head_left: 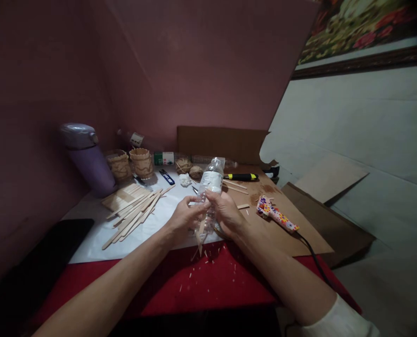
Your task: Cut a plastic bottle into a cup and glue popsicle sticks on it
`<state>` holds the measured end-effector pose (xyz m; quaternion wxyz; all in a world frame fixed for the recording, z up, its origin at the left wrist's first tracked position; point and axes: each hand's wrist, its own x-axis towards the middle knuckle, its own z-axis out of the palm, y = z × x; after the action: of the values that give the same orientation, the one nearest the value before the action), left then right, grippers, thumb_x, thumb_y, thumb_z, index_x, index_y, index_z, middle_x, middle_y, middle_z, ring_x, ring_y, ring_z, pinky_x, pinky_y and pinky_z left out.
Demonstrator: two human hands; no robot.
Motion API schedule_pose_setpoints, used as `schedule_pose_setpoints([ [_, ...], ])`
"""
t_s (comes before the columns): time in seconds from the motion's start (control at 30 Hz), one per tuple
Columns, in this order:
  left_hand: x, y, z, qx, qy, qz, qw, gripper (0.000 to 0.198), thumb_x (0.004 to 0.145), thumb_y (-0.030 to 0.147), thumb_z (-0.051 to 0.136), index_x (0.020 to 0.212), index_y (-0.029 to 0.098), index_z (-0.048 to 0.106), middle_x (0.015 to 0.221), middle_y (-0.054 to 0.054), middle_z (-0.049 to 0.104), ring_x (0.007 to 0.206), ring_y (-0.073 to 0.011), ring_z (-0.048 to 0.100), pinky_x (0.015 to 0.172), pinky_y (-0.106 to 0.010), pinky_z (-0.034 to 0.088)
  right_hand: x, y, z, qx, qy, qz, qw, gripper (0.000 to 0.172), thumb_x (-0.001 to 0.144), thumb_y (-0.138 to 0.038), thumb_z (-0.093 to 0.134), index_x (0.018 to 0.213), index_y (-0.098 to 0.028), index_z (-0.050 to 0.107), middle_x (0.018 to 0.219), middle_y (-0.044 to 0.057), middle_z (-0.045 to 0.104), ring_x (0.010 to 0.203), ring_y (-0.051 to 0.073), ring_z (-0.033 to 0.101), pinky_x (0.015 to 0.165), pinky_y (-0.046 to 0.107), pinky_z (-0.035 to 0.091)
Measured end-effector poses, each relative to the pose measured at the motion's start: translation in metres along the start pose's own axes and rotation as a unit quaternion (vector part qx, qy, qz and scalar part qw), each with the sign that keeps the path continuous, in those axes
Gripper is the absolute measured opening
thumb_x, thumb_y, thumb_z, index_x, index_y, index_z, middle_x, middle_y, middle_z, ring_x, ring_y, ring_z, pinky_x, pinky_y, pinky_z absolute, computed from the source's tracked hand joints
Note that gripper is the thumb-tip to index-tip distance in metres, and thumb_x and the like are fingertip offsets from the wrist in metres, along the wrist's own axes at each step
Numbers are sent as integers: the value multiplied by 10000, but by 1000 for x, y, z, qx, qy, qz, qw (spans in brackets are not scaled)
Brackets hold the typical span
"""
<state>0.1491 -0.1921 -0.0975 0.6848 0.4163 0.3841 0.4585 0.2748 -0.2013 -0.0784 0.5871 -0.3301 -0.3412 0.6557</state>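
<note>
A clear plastic bottle (212, 181) with a white label stands between my hands, its cap end pointing away from me. My right hand (228, 213) is closed around its right side, the thumb lying on its front. From the left, the fingers of my left hand (186, 214) grip the bottle's lower part. A wooden craft stick (202, 230) lies along the bottle's near side under my fingers; whether it is fixed there I cannot tell. Left of my hands, a pile of craft sticks (138, 217) is spread on white paper (89, 243).
A patterned glue gun (277, 214) with a cord lies on cardboard (300, 243) at right. Behind are a yellow-black cutter (242, 177), twine balls (183, 165) and stick-covered cups (141, 163). A purple tumbler (91, 164) stands left. Wood slivers litter the red cloth (215, 281).
</note>
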Motion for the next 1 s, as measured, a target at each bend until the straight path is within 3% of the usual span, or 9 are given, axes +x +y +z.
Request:
schedule_pose_setpoints([
  [0.2,-3,7,1,-59,-28,-31,997,524,583,384,907,906,145,571,678,-20,652,485,-135,590,466,-257,462,2,3,0,5,-15,-5,1000,417,690,-467,839,872,-177,601,650,-23,638,503,118,538,505,250,432],
  [0.3,-6,13,2,-99,-43,-28,994,469,611,350,892,891,124,591,677,-24,647,487,-126,579,467,-254,458,1,3,3,28,-29,-16,999,418,707,-503,809,893,-184,613,692,-1,669,599,157,606,579,279,480],
  [0.57,-7,19,0,-103,12,15,994,585,560,300,915,1010,150,573,759,-35,700,592,-168,658,560,-288,532,-10,-1,13,44,-56,-14,997,350,710,-283,722,1032,-208,606,905,22,742,877,220,696,746,325,551],
  [1.0,-7,15,-1,-105,12,49,993,571,570,289,918,1019,160,591,867,-50,731,668,-161,688,625,-270,543,-11,1,12,38,-61,-23,997,365,694,-210,695,1039,-233,578,968,15,738,892,213,694,752,326,551],
])
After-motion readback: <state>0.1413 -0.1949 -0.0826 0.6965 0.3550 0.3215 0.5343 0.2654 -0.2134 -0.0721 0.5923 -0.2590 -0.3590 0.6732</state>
